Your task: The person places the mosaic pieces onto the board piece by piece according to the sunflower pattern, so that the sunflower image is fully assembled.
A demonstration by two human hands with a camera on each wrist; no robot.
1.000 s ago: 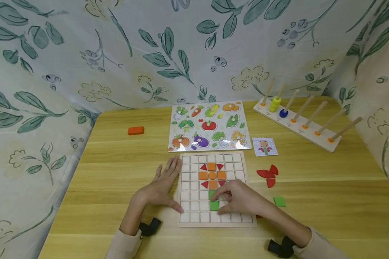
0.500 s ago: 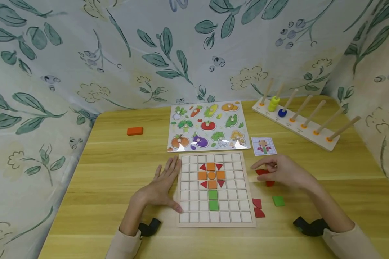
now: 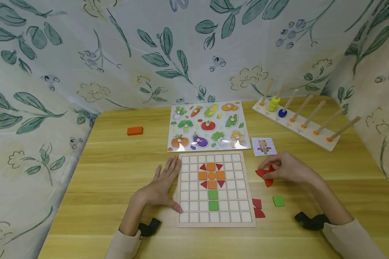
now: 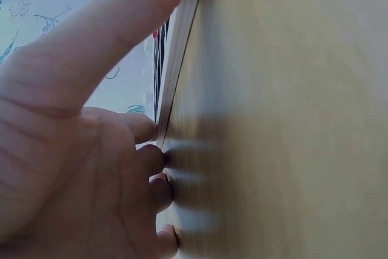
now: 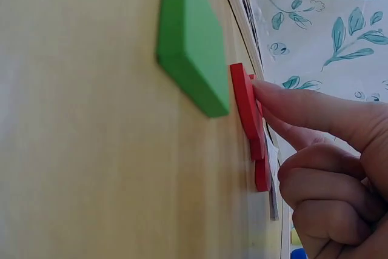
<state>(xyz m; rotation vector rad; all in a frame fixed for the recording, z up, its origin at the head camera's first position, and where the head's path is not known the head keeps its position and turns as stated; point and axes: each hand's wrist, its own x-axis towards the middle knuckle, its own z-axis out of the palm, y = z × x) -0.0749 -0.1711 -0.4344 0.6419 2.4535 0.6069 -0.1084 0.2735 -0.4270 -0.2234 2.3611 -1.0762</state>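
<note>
A wooden grid board (image 3: pixel 238 216) lies in front of me with an orange and red flower and two green squares set in it. My left hand (image 3: pixel 163 185) lies flat on the table, fingers straight against the board's left edge (image 4: pixel 182 59). To the right of the board, my right hand (image 3: pixel 283 168) has its fingers curled on a small pile of red pieces (image 3: pixel 262 173), its fingertips pinching one red piece (image 5: pixel 245 101). A loose green square (image 3: pixel 278 201) (image 5: pixel 191 40) lies nearer me, apart from the hand.
Two more red pieces (image 3: pixel 257 208) sit by the board's right edge. A pattern card (image 3: pixel 263 146), a vegetable puzzle (image 3: pixel 209 126), a peg rack (image 3: pixel 298 120) with yellow and blue rings, and an orange block (image 3: pixel 134 131) lie farther back. Patterned cloth walls surround the table.
My right hand left the green square on the board, swung right to the red pile and settled its fingertips on a red piece. The left hand stayed put.
</note>
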